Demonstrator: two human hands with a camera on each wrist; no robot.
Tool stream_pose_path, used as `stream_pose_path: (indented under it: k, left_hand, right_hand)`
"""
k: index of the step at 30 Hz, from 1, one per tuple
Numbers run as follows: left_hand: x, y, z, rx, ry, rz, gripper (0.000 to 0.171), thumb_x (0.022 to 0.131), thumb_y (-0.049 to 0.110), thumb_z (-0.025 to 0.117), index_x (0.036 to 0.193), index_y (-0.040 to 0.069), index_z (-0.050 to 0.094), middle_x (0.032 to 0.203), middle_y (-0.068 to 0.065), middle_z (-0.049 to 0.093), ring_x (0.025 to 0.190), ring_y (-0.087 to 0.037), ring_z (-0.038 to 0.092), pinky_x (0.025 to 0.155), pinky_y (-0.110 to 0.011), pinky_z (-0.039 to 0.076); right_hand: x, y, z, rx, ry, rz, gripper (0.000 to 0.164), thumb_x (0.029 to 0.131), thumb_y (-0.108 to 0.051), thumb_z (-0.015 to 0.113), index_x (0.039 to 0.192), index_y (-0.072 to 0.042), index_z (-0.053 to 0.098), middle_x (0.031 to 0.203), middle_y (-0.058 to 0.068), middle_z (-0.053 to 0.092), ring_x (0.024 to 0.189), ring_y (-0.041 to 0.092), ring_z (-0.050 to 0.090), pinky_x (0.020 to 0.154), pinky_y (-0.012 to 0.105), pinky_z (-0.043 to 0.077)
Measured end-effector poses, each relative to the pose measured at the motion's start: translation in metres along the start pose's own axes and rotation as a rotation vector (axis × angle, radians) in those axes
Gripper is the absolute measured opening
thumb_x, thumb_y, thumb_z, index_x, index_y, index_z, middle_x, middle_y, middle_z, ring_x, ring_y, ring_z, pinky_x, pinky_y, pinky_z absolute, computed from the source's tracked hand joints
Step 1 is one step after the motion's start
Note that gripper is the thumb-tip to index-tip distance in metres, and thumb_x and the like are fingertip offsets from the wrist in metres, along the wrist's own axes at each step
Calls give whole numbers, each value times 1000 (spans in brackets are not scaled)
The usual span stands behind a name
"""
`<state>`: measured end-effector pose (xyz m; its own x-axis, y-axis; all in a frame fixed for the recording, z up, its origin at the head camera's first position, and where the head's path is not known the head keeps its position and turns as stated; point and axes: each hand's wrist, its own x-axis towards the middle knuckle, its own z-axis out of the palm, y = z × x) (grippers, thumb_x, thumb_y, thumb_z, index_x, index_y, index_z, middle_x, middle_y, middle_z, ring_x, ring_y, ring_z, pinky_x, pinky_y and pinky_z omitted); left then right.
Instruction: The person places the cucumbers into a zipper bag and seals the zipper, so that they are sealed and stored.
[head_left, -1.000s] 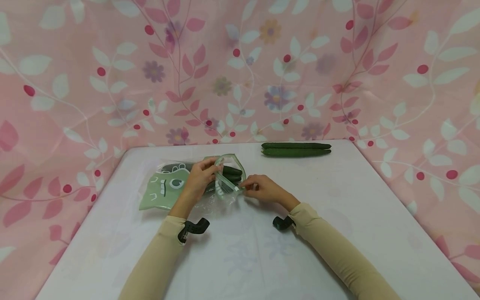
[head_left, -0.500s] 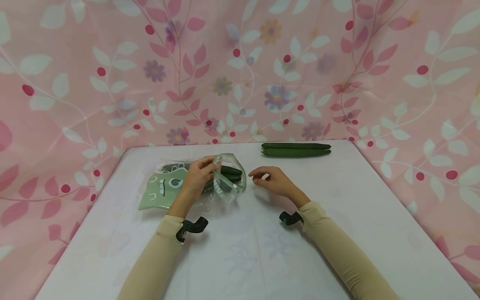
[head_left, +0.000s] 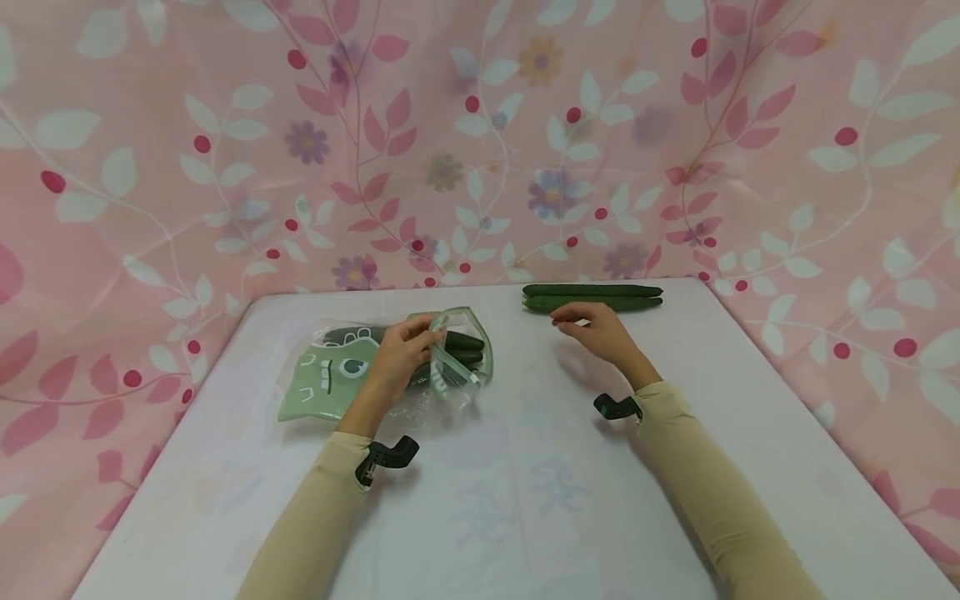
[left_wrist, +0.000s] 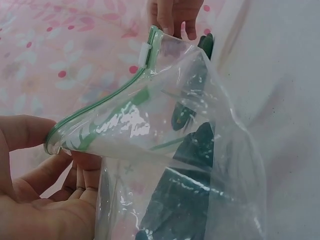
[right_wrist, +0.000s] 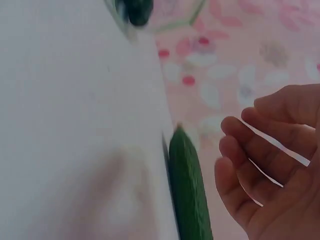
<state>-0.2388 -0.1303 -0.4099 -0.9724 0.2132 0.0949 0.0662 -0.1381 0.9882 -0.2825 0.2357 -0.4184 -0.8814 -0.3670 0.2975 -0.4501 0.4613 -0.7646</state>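
- Head view: the left hand (head_left: pixel 396 354) pinches the green zip rim of a clear zip bag (head_left: pixel 390 367) lying on the white table (head_left: pixel 487 492), at about 10 o'clock from the table's middle. The bag's mouth stands propped wide, facing 3 o'clock, and dark cucumbers in the bag (head_left: pixel 457 346) show inside it. A green cartoon face is printed on the bag's flat part, toward 9 o'clock.
- Head view: the right hand (head_left: pixel 600 329) is at about 1 o'clock from the table's middle, fingers loosely curved and holding nothing, fingertips right at the nearer of the two loose cucumbers (head_left: pixel 592 298). These lie side by side along the far table edge, well apart from the bag. A pink floral cloth (head_left: pixel 480 142) hangs behind.
- Left wrist view: the left hand (left_wrist: pixel 45 185) sits at 8 o'clock, thumb over the green rim and fingers under it, clamped on the zip bag (left_wrist: pixel 185 150). A dark cucumber lies inside. The other hand shows small at 12 o'clock.
- Right wrist view: the right hand (right_wrist: pixel 275 165) is at 4 o'clock, fingers slightly apart and bent, gripping nothing, just beside a loose cucumber (right_wrist: pixel 190 195) but with a gap visible. The bag's mouth is blurred at 12 o'clock.
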Motion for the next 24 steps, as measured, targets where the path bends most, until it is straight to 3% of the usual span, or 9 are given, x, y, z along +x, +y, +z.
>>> stream_pose_path:
  k: [4,10,16,24]
  left_hand:
    - [-1,2,-1,7,8,2,38,105,10,61,138,-10,59,122,-18,62,102,-21,59,82,-28,51]
    - [-1,4,0,-7,2,-1,41,104,11,63,138,-13,57,119,-18,62,100,-20,60,82,-29,52]
    - [0,5,1,-12,5,7,40,104,10,64,137,-12,59,119,-19,62,99,-20,60,81,-29,52]
    - [0,4,1,-13,2,5,39,103,8,64,137,-10,60,121,-22,61,98,-20,59,80,-30,51]
  right_hand:
    - [3,25,-28,-54,27,63,27,104,-10,65,129,-1,70,125,17,69,116,34,63,94,49,51]
    - [1,52,-65,-245,103,180,34,104,-9,62,137,0,65,139,23,60,130,45,52,104,63,40]
    - [0,69,-90,-356,127,233,41,101,-6,56,140,5,59,146,32,50,135,52,43,107,66,34]
    - [-8,90,-102,-447,3,370,55,99,-8,52,150,9,44,148,40,42,124,55,47,104,64,36]
